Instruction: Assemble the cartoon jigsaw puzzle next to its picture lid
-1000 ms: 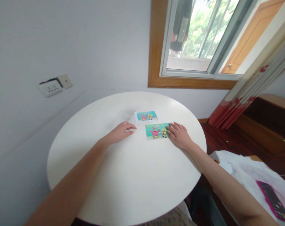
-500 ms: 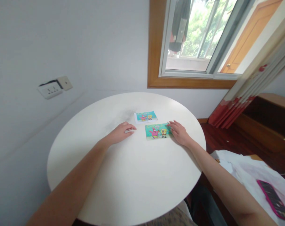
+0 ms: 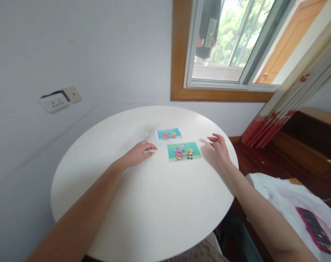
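A flat rectangular cartoon picture [image 3: 184, 152], teal with a pink starfish and a yellow sponge figure, lies on the round white table [image 3: 160, 203]. Just behind it is a smaller, similar picture card [image 3: 168, 134] with a white border. My left hand [image 3: 139, 153] rests on the tabletop left of both, holding nothing, thumb and fingers apart. Raised a little over the table on the right, my right hand [image 3: 219, 146] is clear of the larger picture, its fingers loosely curved, apart and empty.
Behind the table stands a wall with a socket [image 3: 54, 102] and a wood-framed window [image 3: 222, 94]. A curtain [image 3: 274, 112] hangs at the right. Lower right, a pink-edged phone [image 3: 315, 230] lies on a white-covered surface [image 3: 277, 193].
My right hand has lifted off the larger picture's right edge and moved to the right, uncovering that edge. My left hand stays in nearly the same place.
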Tool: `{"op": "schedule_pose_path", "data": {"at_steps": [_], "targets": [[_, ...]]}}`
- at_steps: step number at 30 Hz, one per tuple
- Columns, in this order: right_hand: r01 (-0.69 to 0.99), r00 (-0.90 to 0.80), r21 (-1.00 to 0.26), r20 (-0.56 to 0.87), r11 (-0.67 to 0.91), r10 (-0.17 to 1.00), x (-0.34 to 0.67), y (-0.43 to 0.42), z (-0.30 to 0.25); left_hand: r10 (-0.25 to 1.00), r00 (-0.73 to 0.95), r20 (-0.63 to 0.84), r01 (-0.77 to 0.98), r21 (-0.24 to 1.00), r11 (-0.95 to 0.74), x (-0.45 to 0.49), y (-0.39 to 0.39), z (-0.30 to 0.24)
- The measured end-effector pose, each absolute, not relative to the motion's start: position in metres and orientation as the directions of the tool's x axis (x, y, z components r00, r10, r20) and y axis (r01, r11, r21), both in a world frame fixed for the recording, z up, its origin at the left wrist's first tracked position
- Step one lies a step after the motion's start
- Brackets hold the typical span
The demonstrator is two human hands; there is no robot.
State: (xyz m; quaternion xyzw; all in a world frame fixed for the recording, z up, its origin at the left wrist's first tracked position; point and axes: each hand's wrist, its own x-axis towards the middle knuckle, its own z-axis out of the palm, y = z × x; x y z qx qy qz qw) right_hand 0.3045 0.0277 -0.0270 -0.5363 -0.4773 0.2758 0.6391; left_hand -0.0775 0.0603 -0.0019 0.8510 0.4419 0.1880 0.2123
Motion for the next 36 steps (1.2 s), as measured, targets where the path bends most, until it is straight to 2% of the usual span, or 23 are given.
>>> {"op": "schedule_pose_path", "data": {"at_steps": [2,4,7,11,14,17,22,28,36], "targets": [[0.232,0.371,-0.926,0.367,0.297,0.853,0.302,0.025,-0.025,0.83,0.541,0.135,0.673,0.523,-0.523,-0.077,0.061,-0.002],[0.396,0.308,-0.855,0.466,0.333,0.829,0.296,0.019,-0.021,0.829,0.542,0.139,0.673,0.518,-0.527,-0.077,0.061,-0.002],[0.717,0.092,-0.599,0.587,0.356,0.804,0.277,0.002,-0.011,0.826,0.542,0.152,0.665,0.524,-0.532,-0.077,0.06,-0.002],[0.874,-0.227,-0.284,0.479,0.394,0.848,0.242,-0.027,-0.001,0.83,0.537,0.149,0.662,0.536,-0.524,-0.077,0.059,-0.001],[0.877,-0.378,-0.151,0.367,0.456,0.85,0.224,-0.042,0.0,0.837,0.527,0.145,0.668,0.539,-0.514,-0.076,0.058,-0.001],[0.877,-0.42,-0.107,0.304,0.469,0.855,0.217,-0.05,-0.001,0.84,0.523,0.147,0.672,0.535,-0.512,-0.076,0.058,-0.001],[0.893,-0.409,-0.067,0.286,0.444,0.866,0.216,-0.054,0.001,0.829,0.54,0.144,0.671,0.521,-0.527,-0.076,0.059,-0.002],[0.882,-0.442,-0.077,0.206,0.465,0.873,0.216,-0.052,0.001,0.829,0.536,0.159,0.661,0.532,-0.53,-0.076,0.06,-0.002],[0.883,-0.439,-0.079,0.209,0.462,0.874,0.217,-0.05,0.002,0.833,0.529,0.162,0.656,0.544,-0.523,-0.077,0.061,-0.003]]}}
